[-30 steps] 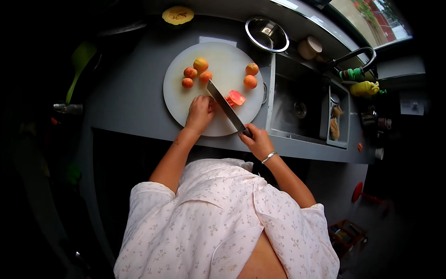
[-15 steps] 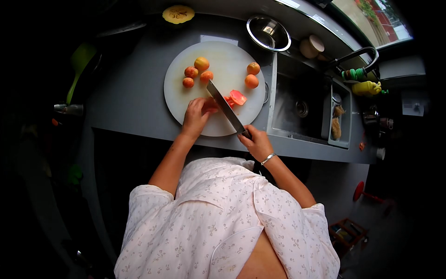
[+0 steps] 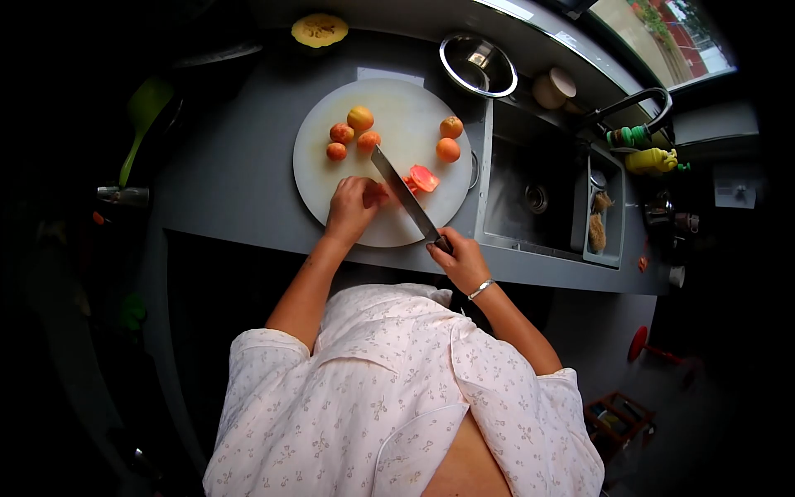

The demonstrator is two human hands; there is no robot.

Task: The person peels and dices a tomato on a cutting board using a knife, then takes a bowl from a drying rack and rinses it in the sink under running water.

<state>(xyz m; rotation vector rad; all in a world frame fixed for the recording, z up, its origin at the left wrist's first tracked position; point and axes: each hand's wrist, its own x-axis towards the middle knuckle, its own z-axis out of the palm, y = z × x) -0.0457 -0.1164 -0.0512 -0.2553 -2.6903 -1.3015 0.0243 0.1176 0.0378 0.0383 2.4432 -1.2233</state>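
A kitchen knife (image 3: pixel 406 195) is gripped by its dark handle in my right hand (image 3: pixel 462 263), its blade slanting up and left over the round white cutting board (image 3: pixel 447 211). Bent fingers of my left hand (image 3: pixel 351 207) hold a red tomato piece (image 3: pixel 378 197) on the board, just left of the blade; most of it is hidden. Cut tomato slices (image 3: pixel 424 178) lie on the blade's right side. Several whole orange-red tomatoes (image 3: pixel 360 118) rest at the board's upper left, one close to the knife tip. Two more tomatoes (image 3: pixel 448 150) sit at the upper right.
Right of the board is a sink (image 3: pixel 517 186) with a side caddy (image 3: pixel 609 240) and a black faucet (image 3: pixel 633 101). A steel bowl (image 3: pixel 497 89) stands behind it. Half a yellow melon (image 3: pixel 320 31) lies at the back. A yellow bottle (image 3: pixel 650 161) stands far right.
The knife and my right hand have shifted very slightly right and down. My left hand stays at the tomato piece. The whole tomatoes have not moved on the board.
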